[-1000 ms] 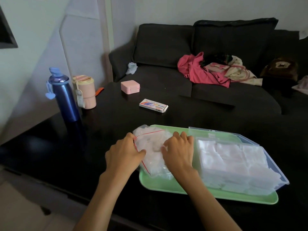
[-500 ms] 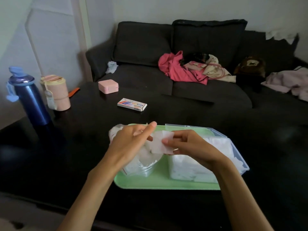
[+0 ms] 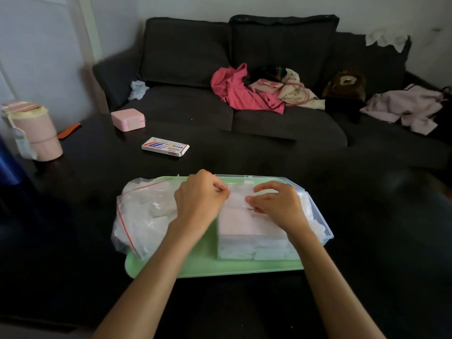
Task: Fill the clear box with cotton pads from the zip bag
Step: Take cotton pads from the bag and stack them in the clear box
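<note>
A clear box (image 3: 315, 216) stacked with white cotton pads stands on the right of a green tray (image 3: 195, 267). A clear zip bag (image 3: 141, 216) with a red seal line lies on the tray's left, still holding pads. Over the box's far half, my left hand (image 3: 198, 199) and my right hand (image 3: 276, 204) each pinch a side of a white cotton pad (image 3: 238, 199). The pad sits just above the stacked pads.
The tray lies on a dark table. A small printed carton (image 3: 165, 147), a pink case (image 3: 128, 119) and a pink cup (image 3: 36, 130) stand further back and left. A blue bottle shows at the left edge. Behind is a dark sofa with clothes (image 3: 244, 91).
Both hands left the zip bag with a cotton pad and carried it right. It is now low over the pads in the box.
</note>
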Available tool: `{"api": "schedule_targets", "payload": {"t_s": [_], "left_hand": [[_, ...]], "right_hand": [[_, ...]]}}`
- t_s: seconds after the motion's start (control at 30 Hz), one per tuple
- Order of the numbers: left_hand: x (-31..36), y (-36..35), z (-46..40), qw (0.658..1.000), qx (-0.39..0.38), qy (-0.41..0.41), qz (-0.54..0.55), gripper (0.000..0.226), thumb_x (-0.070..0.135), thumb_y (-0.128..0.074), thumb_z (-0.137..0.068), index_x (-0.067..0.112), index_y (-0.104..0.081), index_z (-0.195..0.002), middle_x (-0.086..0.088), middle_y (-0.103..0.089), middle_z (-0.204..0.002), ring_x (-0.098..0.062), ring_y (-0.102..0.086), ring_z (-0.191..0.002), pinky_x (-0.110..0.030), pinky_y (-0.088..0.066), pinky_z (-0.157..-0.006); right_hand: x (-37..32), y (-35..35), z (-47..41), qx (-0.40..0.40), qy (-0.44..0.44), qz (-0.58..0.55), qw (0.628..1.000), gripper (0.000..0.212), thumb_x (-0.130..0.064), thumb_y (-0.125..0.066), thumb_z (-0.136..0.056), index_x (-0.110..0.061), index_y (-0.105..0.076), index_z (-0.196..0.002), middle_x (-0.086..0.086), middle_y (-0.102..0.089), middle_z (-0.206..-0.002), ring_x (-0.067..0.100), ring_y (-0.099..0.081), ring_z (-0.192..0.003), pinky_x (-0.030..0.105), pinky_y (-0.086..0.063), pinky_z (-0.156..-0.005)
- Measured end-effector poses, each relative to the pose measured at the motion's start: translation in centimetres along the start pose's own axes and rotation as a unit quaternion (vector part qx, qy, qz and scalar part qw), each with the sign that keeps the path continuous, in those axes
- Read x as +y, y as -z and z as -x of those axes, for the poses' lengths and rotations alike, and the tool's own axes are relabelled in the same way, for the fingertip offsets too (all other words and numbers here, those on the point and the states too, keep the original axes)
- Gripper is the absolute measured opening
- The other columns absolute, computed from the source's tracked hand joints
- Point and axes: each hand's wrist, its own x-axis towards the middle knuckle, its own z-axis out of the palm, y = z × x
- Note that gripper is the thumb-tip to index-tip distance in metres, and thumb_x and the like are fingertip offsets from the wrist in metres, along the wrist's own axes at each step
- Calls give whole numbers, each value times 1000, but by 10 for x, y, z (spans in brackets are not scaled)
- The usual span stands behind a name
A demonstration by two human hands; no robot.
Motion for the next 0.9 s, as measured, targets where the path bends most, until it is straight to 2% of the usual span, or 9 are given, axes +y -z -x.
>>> {"api": "schedule_targets", "payload": {"t_s": [0.2, 0.3, 0.37, 0.47, 0.53, 0.6, 0.73, 0.8, 0.9], "left_hand": [[2, -4, -4, 995, 49, -45, -78, 17, 29, -69, -79, 30, -69, -96, 10, -69, -95, -15, -61, -95, -26, -37, -64], [1, -5, -3, 991, 25, -85, -104, 18, 41, -72, -78, 32, -70, -93, 8, -60, -100, -15, -53, -98, -28, -34, -61], [-4, -6, -2, 985, -8, -89, -148, 24, 46, -69, -79, 31, -72, -98, 5, -58, -104, -16, -49, -102, -28, -32, -62], [-11, -8, 0, 983, -25, -87, -162, 27, 45, -68, -81, 30, -71, -104, 3, -58, -111, -17, -46, -107, -27, -32, -66], [-12, -8, 2, 982, -28, -105, -153, 28, 45, -65, -84, 31, -69, -108, 4, -57, -112, -17, -46, -107, -27, -33, -67], [-13, -1, 5, 988, -18, -110, -109, 26, 46, -61, -87, 34, -68, -109, 6, -54, -102, -15, -46, -103, -27, -32, -66], [-48, 43, 11, 993, 113, -38, -13, 9, 41, -68, -80, 36, -69, -87, 13, -52, -83, -15, -52, -90, -28, -36, -64], [-75, 66, 22, 987, 148, -3, -66, 11, 42, -74, -73, 36, -67, -78, 12, -57, -92, -16, -51, -94, -30, -38, -68], [-101, 81, 39, 984, 100, 41, -143, 26, 54, -76, -67, 36, -57, -71, 13, -49, -107, -15, -44, -106, -30, -37, -80]], "right_hand": [[6, -16, -4, 30, 119, 172, 977, 22, -18, -81, -71, -26, -61, -65, -6, -68, -71, 13, -66, -67, 26, -52, -66], [7, -19, -2, 18, 151, 236, 960, 8, -22, -78, -75, -28, -73, -78, -10, -64, -71, 8, -60, -66, 21, -45, -58], [8, -21, -1, 17, 157, 290, 944, 13, -28, -75, -78, -30, -74, -90, -11, -60, -74, 5, -53, -66, 19, -38, -53], [6, -23, 1, 6, 162, 344, 925, 16, -32, -69, -83, -30, -73, -99, -6, -63, -92, 9, -55, -80, 22, -39, -63], [3, -21, 3, -10, 165, 355, 920, 17, -30, -65, -86, -29, -72, -101, -4, -64, -96, 9, -53, -80, 22, -39, -64], [-4, -12, 5, 1, 174, 325, 930, 15, -30, -64, -87, -30, -72, -99, -7, -61, -84, 6, -49, -67, 21, -36, -55], [-30, -13, 18, 68, 261, 218, 938, 9, -26, -68, -83, -32, -72, -89, -12, -55, -65, 3, -47, -53, 17, -33, -50], [-41, -37, 30, 19, 305, 224, 926, 11, -25, -70, -81, -33, -72, -88, -13, -55, -64, 2, -47, -54, 17, -33, -52], [-41, -81, 43, -69, 333, 297, 892, 13, -29, -64, -85, -33, -71, -95, -13, -57, -75, 3, -48, -69, 18, -31, -57]]}}
